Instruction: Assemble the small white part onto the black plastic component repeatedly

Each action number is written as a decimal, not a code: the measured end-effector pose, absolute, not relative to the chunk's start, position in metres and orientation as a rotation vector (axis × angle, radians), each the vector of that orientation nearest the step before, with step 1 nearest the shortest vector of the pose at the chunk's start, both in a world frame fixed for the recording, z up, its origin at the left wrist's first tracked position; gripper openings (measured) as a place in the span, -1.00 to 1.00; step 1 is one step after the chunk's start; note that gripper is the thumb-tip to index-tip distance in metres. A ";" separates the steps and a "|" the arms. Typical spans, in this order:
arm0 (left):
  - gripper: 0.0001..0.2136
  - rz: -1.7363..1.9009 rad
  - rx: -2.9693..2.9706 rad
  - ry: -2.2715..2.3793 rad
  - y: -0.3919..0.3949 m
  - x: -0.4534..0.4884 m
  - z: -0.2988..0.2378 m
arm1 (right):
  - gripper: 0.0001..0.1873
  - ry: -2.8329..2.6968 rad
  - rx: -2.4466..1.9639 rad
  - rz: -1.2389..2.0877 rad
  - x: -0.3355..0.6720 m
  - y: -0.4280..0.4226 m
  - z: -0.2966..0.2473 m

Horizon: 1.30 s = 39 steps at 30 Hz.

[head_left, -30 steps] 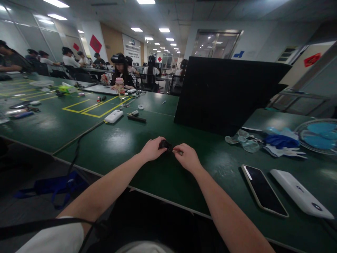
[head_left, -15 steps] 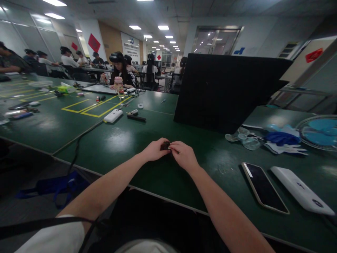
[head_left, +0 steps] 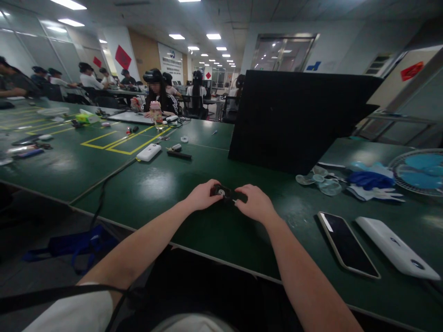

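My left hand [head_left: 203, 196] is closed on a small dark part [head_left: 227, 195] with a pale round piece in its middle. Thumb and fingers pinch the left end, just above the green table [head_left: 194, 230]. My right hand [head_left: 258, 203] is to the right of this part, thumb and forefinger spread with a gap between them. A tiny pale bit shows by the right thumb tip; whether the thumb touches it or the part I cannot tell. The part's exact kind is too small to make out.
A large black panel [head_left: 294, 120] stands ahead on the right. To the right lie a phone [head_left: 348, 244], a white power bank [head_left: 396, 246], clear fan blades [head_left: 325, 180], gloves [head_left: 374, 182] and a fan guard [head_left: 420, 168]. Another white device [head_left: 149, 152] and a black bar [head_left: 179, 155] are front-left.
My right hand has moved right, away from my left, and its thumb and forefinger have parted. More of the dark part and its pale round piece now shows. My left hand has barely moved.
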<state>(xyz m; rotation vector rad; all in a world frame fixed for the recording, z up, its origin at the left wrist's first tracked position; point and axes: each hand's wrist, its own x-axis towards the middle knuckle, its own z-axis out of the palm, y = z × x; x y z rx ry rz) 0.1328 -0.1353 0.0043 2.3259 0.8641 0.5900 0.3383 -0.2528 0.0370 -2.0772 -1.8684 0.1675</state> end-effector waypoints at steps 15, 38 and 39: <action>-0.60 0.697 2.442 0.972 -0.129 0.130 0.003 | -0.70 -1.742 -2.186 0.306 0.343 -0.254 0.033; -0.53 0.616 2.347 0.803 -0.134 0.132 0.001 | -0.75 -1.707 -1.860 0.332 0.321 -0.253 0.032; -0.53 0.616 2.344 0.782 -0.135 0.131 0.001 | -0.74 -1.704 -1.878 0.338 0.320 -0.253 0.031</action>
